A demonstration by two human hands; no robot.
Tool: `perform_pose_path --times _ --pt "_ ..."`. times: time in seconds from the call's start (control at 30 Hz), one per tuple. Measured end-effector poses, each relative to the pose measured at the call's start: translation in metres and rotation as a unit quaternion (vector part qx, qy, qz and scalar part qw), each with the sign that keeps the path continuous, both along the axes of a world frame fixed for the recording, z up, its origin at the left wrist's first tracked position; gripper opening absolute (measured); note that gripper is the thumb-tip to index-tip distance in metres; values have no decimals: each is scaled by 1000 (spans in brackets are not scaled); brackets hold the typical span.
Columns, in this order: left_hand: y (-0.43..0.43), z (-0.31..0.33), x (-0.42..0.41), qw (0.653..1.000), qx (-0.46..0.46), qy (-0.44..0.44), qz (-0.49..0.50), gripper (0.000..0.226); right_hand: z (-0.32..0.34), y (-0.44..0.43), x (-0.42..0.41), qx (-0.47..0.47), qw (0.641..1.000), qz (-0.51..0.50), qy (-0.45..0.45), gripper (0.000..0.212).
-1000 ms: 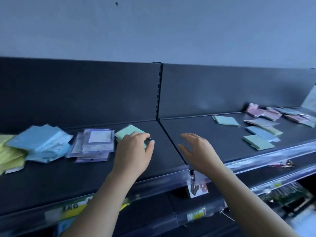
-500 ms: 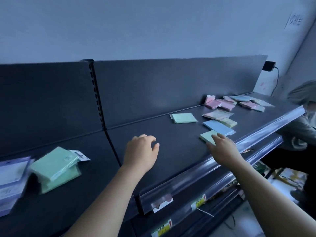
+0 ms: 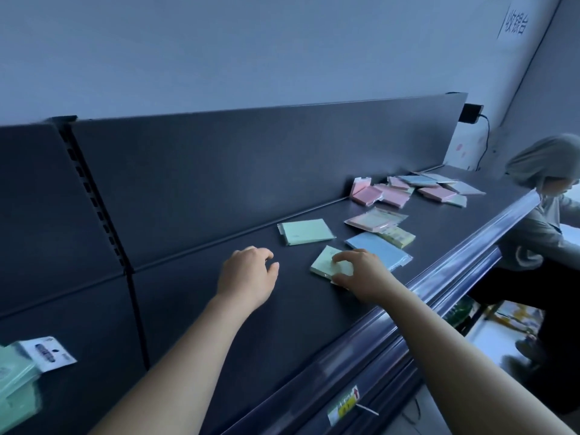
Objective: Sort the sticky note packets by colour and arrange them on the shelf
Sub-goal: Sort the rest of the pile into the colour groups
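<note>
Green packet (image 3: 324, 262), flat square, in right grip (image 3: 364, 275).

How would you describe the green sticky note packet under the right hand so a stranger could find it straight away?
On the dark shelf, right of the slotted upright and near the front rail, the right hand grips a pale green packet, with a blue packet beside it. Unlike the other green packet farther back, it sits cornerwise and is the only one being touched.

Shop: dark slotted shelving (image 3: 219, 324), price-label rail (image 3: 455, 273), cashier sign (image 3: 514, 26)
</note>
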State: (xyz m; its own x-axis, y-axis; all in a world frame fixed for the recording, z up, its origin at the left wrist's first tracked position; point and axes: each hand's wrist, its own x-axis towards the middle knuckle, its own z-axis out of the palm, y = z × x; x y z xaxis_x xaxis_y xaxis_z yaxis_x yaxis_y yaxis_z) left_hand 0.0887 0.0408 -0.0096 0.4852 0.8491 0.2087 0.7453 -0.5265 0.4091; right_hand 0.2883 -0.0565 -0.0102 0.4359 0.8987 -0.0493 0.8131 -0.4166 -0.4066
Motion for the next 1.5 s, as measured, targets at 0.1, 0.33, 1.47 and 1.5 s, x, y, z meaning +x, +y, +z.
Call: perform_pose_path --times 0.1,0.33,1.47,1.5 --pt "16 -1 25 1000 -14 -10 8 33 5 13 16 -18 1000 6 -7 70" --pt "55 -2 90 999 -29 34 -11 34 1 27 52 -16 999 31 18 93" --pt "-72 20 -137 898 -10 -279 341 19 16 47 -109 188 892 196 361 76" --pt "-76 23 -152 891 9 -279 358 21 18 47 -123 189 887 200 371 71"
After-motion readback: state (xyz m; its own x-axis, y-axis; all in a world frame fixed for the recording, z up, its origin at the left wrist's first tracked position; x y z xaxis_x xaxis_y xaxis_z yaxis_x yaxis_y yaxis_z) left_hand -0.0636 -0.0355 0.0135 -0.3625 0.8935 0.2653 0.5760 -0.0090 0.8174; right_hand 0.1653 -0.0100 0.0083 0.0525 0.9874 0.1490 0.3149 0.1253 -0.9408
